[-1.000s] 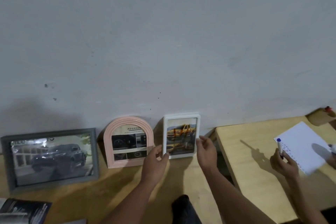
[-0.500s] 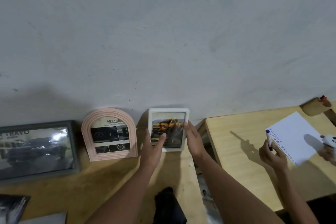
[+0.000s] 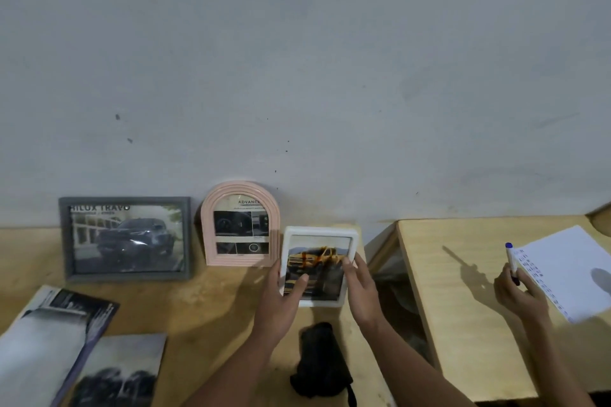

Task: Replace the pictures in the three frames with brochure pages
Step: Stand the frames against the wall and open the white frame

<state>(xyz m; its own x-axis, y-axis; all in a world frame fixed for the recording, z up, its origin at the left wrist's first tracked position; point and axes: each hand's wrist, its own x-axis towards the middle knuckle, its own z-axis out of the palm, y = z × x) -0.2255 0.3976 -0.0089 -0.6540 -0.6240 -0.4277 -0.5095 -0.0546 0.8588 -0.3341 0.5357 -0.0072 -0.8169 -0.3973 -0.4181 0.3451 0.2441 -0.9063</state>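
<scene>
A small white frame (image 3: 319,233) shows a page with an orange pickup truck. My left hand (image 3: 281,301) grips its left edge, thumb on the glass. My right hand (image 3: 362,287) grips its right edge. The frame is tilted back, off the wall. A pink arched frame (image 3: 239,188) with a dark brochure page leans on the wall to its left. Further left a grey rectangular frame (image 3: 125,239) shows a dark vehicle. A brochure (image 3: 49,337) and a loose page (image 3: 122,370) lie at the lower left.
A black object (image 3: 320,363) lies on the wooden table (image 3: 205,304) between my forearms. A second, paler table (image 3: 459,307) stands to the right across a gap. There another person's hand (image 3: 520,294) holds a blue-capped marker (image 3: 510,261) beside a white sheet (image 3: 568,271).
The white frame has come away from the wall toward me, held in both hands and tilted back. The view has dropped, and the brochure at the lower left is in sight.
</scene>
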